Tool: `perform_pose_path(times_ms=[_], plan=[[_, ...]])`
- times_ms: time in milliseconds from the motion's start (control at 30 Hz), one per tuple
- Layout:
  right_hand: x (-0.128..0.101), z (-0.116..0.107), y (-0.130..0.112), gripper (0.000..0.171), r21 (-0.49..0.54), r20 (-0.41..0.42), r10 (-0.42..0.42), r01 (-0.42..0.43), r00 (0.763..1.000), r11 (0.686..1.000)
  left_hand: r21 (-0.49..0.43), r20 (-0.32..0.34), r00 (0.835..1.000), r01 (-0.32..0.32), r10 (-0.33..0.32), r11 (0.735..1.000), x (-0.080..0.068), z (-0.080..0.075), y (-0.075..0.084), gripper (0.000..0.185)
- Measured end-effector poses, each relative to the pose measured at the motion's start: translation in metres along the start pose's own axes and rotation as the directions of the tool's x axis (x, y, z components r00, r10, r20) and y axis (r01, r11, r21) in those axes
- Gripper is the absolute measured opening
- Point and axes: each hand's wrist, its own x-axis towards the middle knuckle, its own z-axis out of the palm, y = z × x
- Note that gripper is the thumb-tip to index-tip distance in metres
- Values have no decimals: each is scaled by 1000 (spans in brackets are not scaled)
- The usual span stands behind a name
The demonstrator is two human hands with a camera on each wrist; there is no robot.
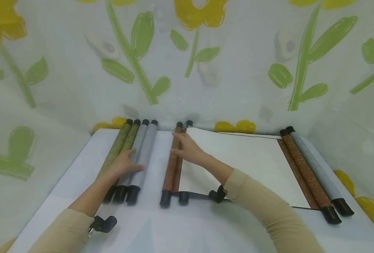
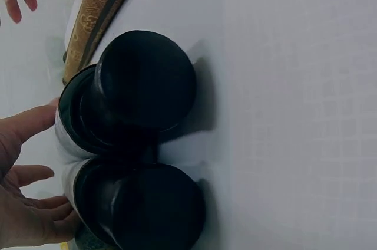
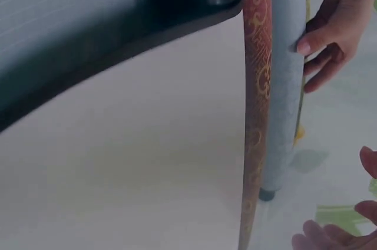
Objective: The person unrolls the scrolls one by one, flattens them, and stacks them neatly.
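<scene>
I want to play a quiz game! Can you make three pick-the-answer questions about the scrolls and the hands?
1. Where does the left hand rest?
A. on the rolled scrolls at the left
B. on the open sheet
C. on the curtain

2. How many rolled scrolls lie in that left bundle?
A. two
B. four
C. seven

3. What state is the middle scroll in?
A. fully rolled up
B. torn in half
C. unrolled, its white sheet lying flat

Answers:
1 A, its fingers lie across the grey rolls.
2 B, two green and two grey show side by side.
3 C, the sheet spreads from the brown roll under the right hand to the right-hand rolls.
</scene>
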Motion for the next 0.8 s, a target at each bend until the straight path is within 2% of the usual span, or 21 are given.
perform_pose_path(times_ms=[67,300,467,600,700,800], plan=[[4,6,-4,64,26,15,9,-10,1000,1000,0,4,1000,-4,4,1000,1,1,0,94],[15,33,-14,64,109,65,45,-52,997,993,85,6,996,-89,89,992,-3,15,-1,94],[21,55,-22,67,131,121,82,-98,989,987,54,0,996,-92,92,994,-8,23,-4,96],[24,67,-29,70,127,145,161,-180,976,975,33,-22,994,-103,103,994,-8,27,-6,96],[25,73,-32,71,207,160,227,-258,961,944,10,-46,993,-108,108,994,-7,30,-7,95],[26,79,-32,72,370,203,284,-342,937,864,-40,-63,992,-109,106,993,-7,32,-9,94]])
